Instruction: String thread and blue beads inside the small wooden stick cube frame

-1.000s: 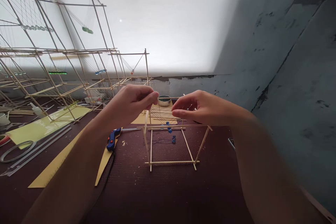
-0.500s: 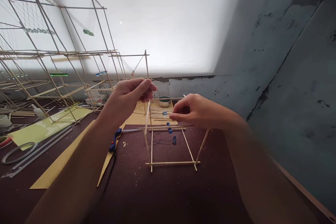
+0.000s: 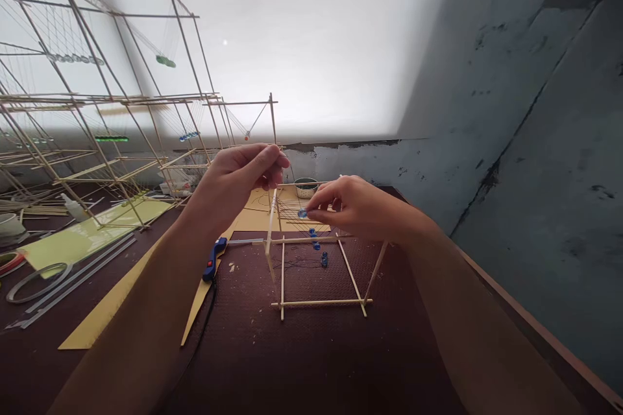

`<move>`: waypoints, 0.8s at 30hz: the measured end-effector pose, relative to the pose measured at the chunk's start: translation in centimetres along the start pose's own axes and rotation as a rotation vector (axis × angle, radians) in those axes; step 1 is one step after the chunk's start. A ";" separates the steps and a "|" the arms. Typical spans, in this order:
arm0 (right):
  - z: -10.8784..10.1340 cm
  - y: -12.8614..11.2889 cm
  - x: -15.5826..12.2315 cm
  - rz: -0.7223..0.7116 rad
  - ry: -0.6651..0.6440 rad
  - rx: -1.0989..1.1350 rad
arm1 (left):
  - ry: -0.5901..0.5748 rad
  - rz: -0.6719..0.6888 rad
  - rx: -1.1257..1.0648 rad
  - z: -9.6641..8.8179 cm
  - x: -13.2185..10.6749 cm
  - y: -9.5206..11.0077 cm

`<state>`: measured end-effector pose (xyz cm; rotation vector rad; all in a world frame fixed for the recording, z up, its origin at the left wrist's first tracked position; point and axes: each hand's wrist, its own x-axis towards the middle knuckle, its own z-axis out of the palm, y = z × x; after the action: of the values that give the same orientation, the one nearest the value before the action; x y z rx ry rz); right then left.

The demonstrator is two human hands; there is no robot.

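Observation:
A small frame of thin wooden sticks (image 3: 321, 303) stands on the dark table. My left hand (image 3: 248, 168) is closed in a pinch above its left upper bar. A thin, barely visible thread runs down from its fingertips toward a clear blue glass bead (image 3: 302, 213). At that bead, the thumb and forefinger of my right hand (image 3: 353, 204) are pinched, inside the top of the frame. More blue beads (image 3: 315, 243) hang lower on threads strung from the frame, and another small cluster (image 3: 324, 259) is near them.
A blue glue gun (image 3: 213, 259) with a black cord lies left of the frame. Larger stick structures with hanging beads (image 3: 165, 61) fill the left. A metal bowl (image 3: 306, 188), yellow sheets (image 3: 111, 298), glue sticks (image 3: 78, 282) and tape (image 3: 10, 262) are around.
My right hand has moved slightly left, and its fingertips have come to the blue glass bead. My left hand stays pinched in nearly the same place.

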<state>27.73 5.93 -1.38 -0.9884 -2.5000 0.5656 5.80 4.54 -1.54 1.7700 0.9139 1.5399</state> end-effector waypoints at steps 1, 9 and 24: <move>-0.1 0.1 -0.1 0.023 -0.017 0.014 | 0.009 0.003 0.007 -0.1 0.0 0.0; -2.2 1.1 -1.2 0.023 0.067 0.217 | 0.222 0.063 0.386 -1.6 0.4 0.7; -5.7 2.1 -4.0 0.154 0.390 0.089 | 0.087 -0.133 0.728 -3.6 0.0 1.0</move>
<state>34.36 5.78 1.52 -1.1411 -2.0534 0.4715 2.32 4.05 -0.24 2.0598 1.7598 1.2871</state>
